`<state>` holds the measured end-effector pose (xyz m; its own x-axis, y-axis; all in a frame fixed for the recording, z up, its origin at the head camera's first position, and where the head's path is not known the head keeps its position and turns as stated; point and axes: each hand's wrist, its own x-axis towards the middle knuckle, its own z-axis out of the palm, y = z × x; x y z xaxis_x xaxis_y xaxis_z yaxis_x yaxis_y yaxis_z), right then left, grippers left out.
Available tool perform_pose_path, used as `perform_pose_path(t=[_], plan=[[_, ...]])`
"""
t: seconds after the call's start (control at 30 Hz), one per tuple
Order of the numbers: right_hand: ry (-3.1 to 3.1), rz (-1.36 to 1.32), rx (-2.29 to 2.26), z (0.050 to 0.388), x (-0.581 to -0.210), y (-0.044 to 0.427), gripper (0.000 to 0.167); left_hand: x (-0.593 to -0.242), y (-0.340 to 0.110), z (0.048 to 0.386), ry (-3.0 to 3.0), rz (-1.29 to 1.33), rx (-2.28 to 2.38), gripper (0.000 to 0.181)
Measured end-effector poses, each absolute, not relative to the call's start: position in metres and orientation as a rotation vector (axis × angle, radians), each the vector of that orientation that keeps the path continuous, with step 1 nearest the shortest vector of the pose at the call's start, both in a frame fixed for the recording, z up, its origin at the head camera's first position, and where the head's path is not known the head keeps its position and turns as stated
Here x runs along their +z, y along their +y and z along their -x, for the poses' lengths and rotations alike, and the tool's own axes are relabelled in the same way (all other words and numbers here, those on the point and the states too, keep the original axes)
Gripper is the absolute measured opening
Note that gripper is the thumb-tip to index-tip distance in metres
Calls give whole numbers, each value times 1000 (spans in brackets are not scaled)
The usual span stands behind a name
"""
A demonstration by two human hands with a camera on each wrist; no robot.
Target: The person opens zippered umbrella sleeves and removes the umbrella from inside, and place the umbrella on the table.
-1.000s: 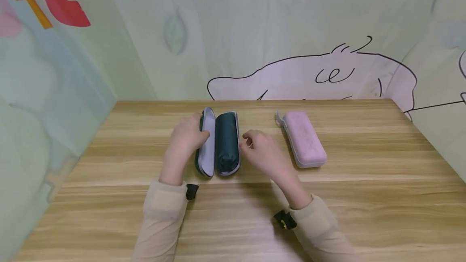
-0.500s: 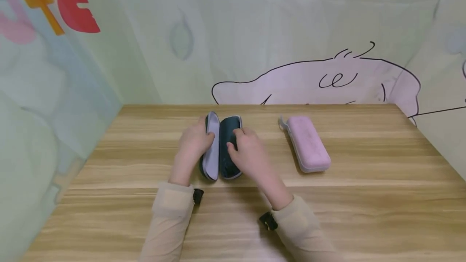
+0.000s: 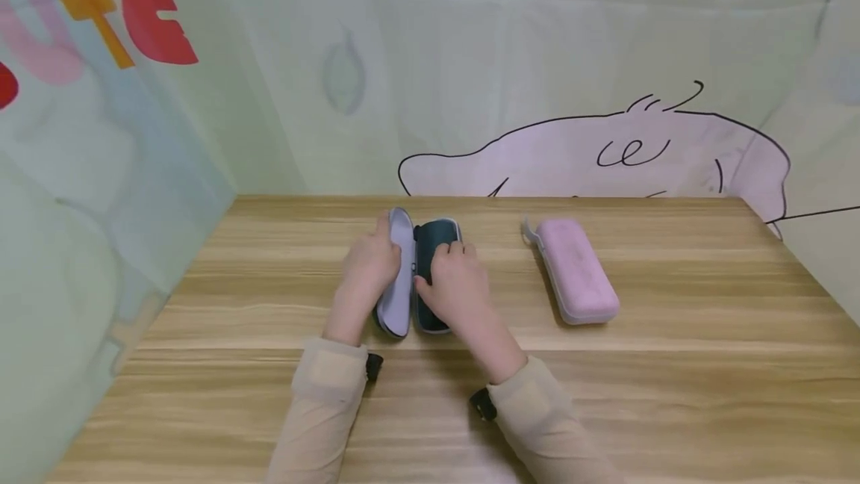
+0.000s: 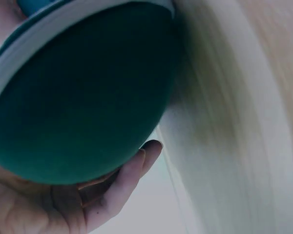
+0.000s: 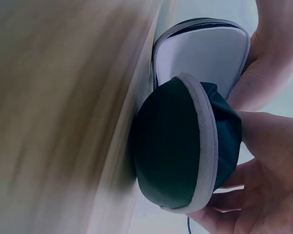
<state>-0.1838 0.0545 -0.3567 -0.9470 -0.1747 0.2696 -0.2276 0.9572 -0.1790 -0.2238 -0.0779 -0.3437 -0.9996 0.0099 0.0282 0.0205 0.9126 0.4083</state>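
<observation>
An unzipped dark green case (image 3: 396, 303) lies spread on the table, its pale-lined lid half on the left. In its right half sits a rolled dark green fabric bundle, apparently a compact folded umbrella (image 3: 435, 236). My left hand (image 3: 371, 264) holds the lid's outer edge, thumb over the rim; in the left wrist view its fingers curl by the rounded green shell (image 4: 88, 102). My right hand (image 3: 460, 278) grips the umbrella from above, thumb on its left side and fingers on its right. The right wrist view shows the umbrella (image 5: 228, 136) bulging above the case's grey zip rim.
A closed pink case (image 3: 578, 271) with a grey strap lies to the right of the green one. Wooden tabletop (image 3: 685, 387) surrounds both. A printed cloth backdrop (image 3: 470, 66) rises behind the table's far edge.
My right hand has moved left from beside the case onto the umbrella and taken hold of it. The left hand stays on the lid. The head view has shifted slightly.
</observation>
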Motion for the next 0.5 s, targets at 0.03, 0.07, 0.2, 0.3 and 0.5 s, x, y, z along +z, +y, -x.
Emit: perform_pose_path(t=[0.03,0.07,0.2,0.3,0.5], plan=[[-2866,-287,300,184,-357,54,57,-344,-77,224,-3053,22,-645,60],[-2876,-278,299,185,-358,53,60,-344,-77,224,-3060,21,-641,61],[-2927,-265,269,187,-359,52,73,-346,-76,224,-3065,22,-645,63],[-2957,-273,251,189,-360,52,82,-346,-76,223,-3064,36,-635,66],[-2987,-287,273,193,-360,52,85,-347,-78,223,-3084,36,-636,71]])
